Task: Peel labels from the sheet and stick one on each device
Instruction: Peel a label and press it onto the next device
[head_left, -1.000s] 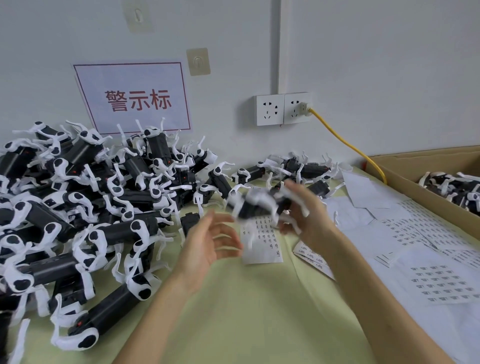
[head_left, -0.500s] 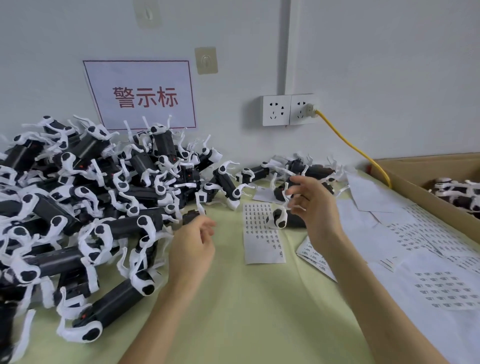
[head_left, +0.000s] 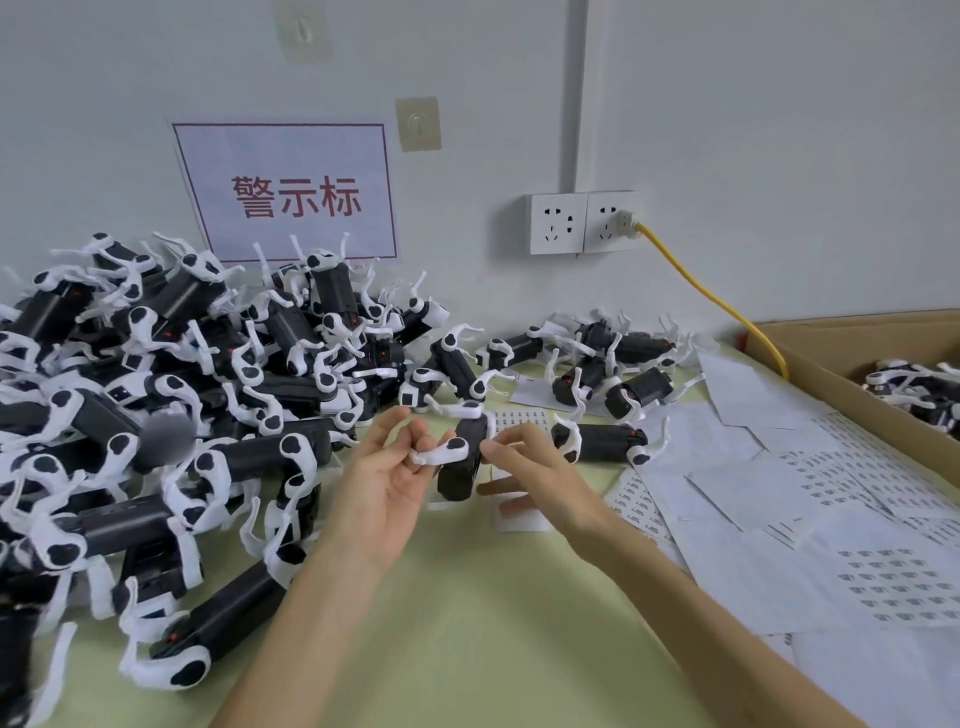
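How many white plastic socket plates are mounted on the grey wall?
2. The left white plastic socket plate has nothing plugged in; the right socket plate, directly beside it, holds the plug of the yellow cable. None appears hidden.

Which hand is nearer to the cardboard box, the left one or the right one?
Right. The right hand is left of the cardboard box, with loose label sheets lying between them. The left hand is farther left, on the other side of the held device.
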